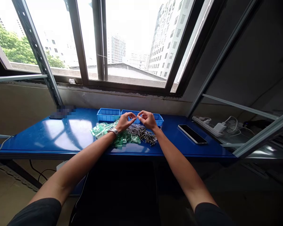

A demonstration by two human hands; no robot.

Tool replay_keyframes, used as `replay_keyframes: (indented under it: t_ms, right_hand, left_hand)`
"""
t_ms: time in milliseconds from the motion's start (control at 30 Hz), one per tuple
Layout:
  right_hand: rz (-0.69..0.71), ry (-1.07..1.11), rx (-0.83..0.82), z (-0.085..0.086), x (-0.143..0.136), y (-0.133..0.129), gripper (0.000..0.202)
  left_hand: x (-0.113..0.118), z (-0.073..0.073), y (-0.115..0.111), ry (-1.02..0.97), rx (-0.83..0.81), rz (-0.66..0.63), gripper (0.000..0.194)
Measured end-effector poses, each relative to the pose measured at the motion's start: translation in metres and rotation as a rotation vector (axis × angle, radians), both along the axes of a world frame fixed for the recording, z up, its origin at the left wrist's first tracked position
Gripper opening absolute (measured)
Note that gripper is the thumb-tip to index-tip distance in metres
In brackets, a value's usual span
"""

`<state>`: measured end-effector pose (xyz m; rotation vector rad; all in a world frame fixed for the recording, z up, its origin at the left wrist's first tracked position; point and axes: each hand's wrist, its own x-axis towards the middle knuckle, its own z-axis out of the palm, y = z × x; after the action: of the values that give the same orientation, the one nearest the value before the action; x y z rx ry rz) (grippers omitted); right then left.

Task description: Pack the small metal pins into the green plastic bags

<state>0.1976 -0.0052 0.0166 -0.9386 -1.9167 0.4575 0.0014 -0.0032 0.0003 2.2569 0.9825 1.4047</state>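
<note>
My left hand (124, 122) and my right hand (147, 119) meet fingertip to fingertip above the blue table. Both are closed in a pinch, and whatever sits between the fingers is too small to make out. Under and left of my left hand spreads a pile of small green-and-clear packets (101, 130). Below my right hand lies a heap of thin dark and brass-coloured pins or screws (147, 136). Just behind the hands stand blue plastic bins: a left bin (108, 115), a middle bin (132, 111) partly hidden by my fingers, and a right bin (158, 120).
A phone (192, 134) lies on the right of the blue table (172, 141). Beyond the right edge are a power strip (208, 126) and a white charger (219, 126) with cables. A blurred dark item (61, 112) rests at the back left. Metal shelf posts (37, 50) frame both sides.
</note>
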Motion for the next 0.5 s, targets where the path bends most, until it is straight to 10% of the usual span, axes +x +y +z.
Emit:
replay_keyframes:
  t_ms: [500]
  right_hand:
    - [-0.132,-0.167,-0.003,0.006,0.012,0.006,0.031]
  left_hand:
    - [0.0,-0.001,0.002,-0.121,-0.023,0.052,0.019]
